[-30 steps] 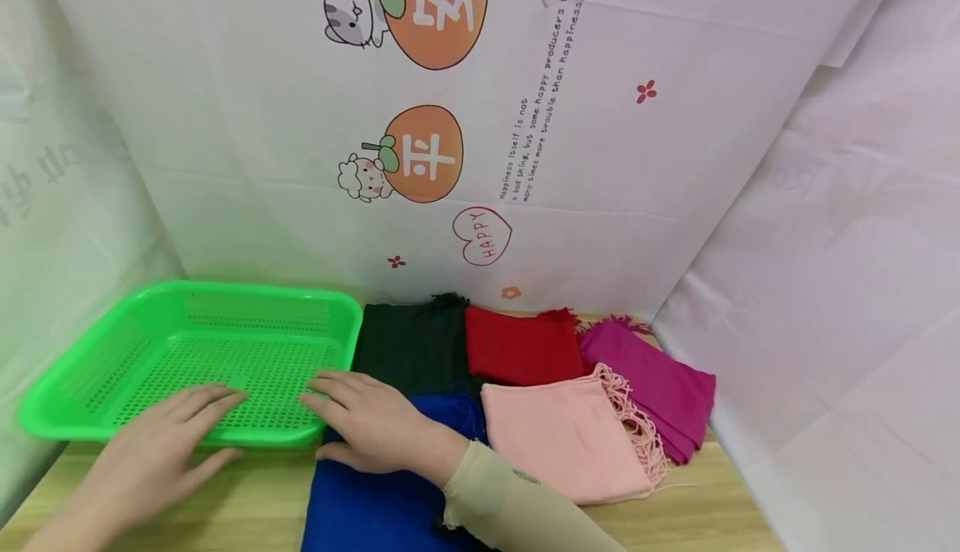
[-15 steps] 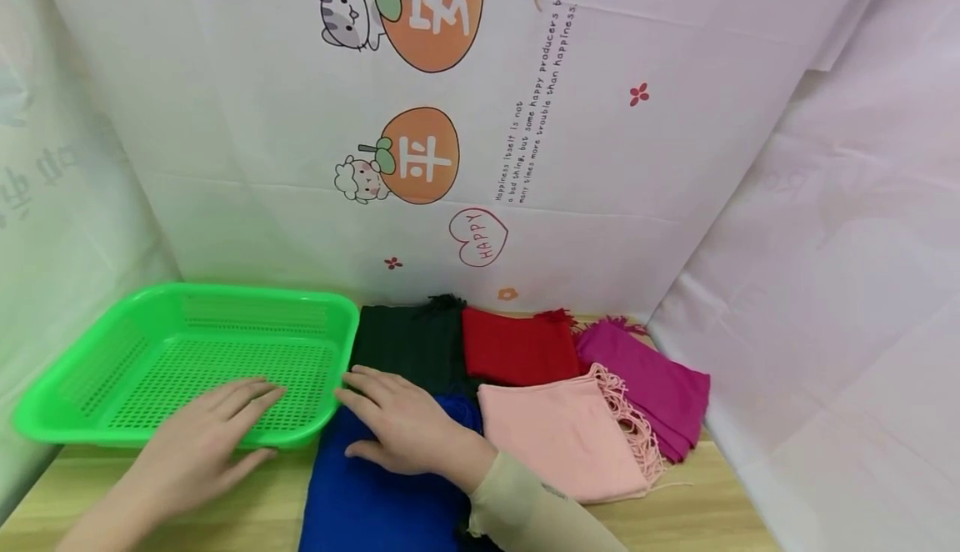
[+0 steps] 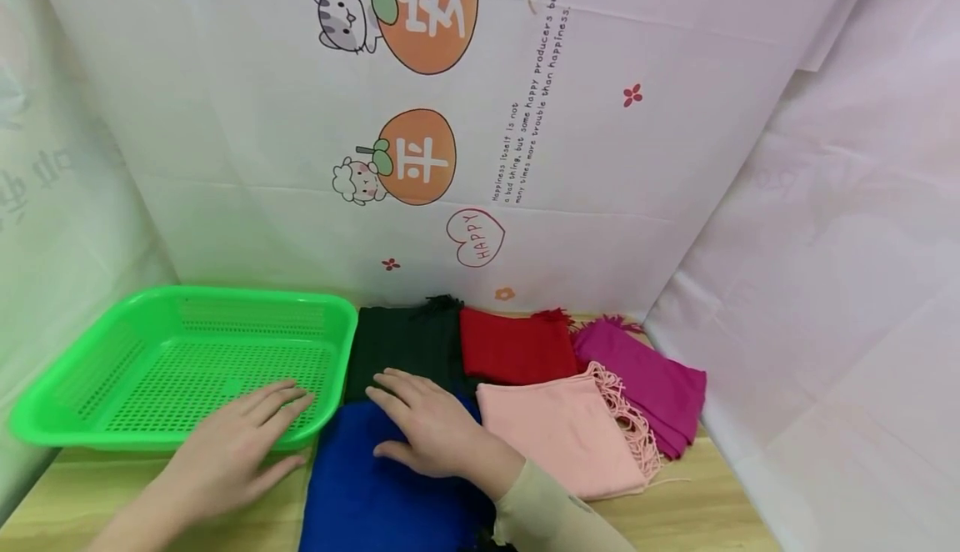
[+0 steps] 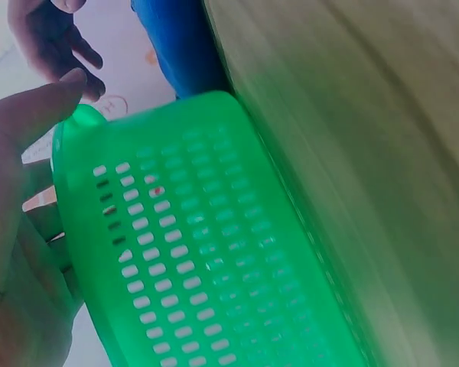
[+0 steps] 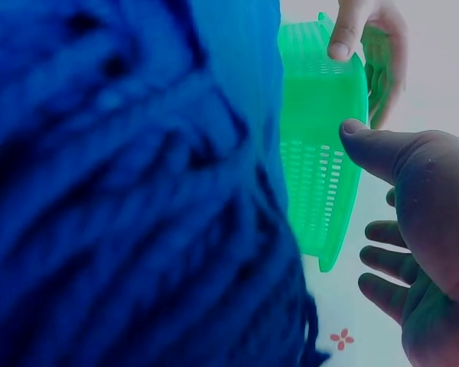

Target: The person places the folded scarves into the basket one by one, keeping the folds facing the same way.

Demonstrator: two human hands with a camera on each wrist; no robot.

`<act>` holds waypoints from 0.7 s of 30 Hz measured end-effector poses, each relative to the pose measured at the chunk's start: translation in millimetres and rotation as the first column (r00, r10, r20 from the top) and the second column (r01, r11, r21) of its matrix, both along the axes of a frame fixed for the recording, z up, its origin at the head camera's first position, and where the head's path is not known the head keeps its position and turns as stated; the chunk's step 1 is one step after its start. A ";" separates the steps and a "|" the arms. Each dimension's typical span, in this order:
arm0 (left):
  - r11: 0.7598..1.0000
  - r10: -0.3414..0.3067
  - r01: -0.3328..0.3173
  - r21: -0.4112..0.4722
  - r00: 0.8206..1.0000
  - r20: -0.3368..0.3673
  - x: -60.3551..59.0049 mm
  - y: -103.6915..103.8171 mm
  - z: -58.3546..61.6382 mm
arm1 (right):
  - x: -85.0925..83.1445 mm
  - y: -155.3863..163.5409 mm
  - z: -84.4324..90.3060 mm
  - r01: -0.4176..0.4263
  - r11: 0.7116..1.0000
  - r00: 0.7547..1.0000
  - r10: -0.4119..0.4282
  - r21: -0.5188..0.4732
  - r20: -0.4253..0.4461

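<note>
Right hand (image 3: 431, 431): fingers straight, palm flat on the folded royal-blue knitted scarf (image 3: 375, 494); an open grip, nothing clasped.
Blue scarf: near centre of the pale wooden worktop (image 3: 675, 519), just right of the tray, under the right palm.
Left hand (image 3: 225, 452): fingers straight and relaxed, over the near right rim of the bright green perforated plastic tray (image 3: 97, 352); grip open.
Tray: far left.
Other scarves: dark green (image 3: 405, 339), red (image 3: 517, 348), magenta (image 3: 652, 385) along the far edge; pink fringed one (image 3: 562, 435) right of the blue.
</note>
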State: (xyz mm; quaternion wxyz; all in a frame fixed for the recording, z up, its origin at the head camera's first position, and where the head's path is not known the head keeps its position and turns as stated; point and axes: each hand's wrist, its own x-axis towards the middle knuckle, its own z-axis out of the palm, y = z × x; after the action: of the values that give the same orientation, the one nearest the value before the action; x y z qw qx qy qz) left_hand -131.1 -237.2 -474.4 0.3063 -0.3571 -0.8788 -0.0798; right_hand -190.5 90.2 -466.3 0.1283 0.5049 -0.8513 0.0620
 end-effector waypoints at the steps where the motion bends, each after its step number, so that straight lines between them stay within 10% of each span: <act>1: 1.000 -0.005 0.005 -0.007 1.000 0.006 0.4 1.5 -0.2 | 0.8 2.6 -0.2 0.003 1.000 1.000 -0.003 -0.003 0.007; 21: 0.998 -0.016 0.018 -0.053 0.999 0.039 0.5 28.6 0.2 | -2.6 46.5 -10.4 0.095 0.995 0.990 -0.094 -0.010 0.102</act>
State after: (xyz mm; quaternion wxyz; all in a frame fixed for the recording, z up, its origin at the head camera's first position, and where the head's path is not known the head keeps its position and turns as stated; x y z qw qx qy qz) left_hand -130.6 -208.6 -474.2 0.2791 -0.3711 -0.8832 -0.0660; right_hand -193.1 136.7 -476.7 0.0914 0.4592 -0.8792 0.0880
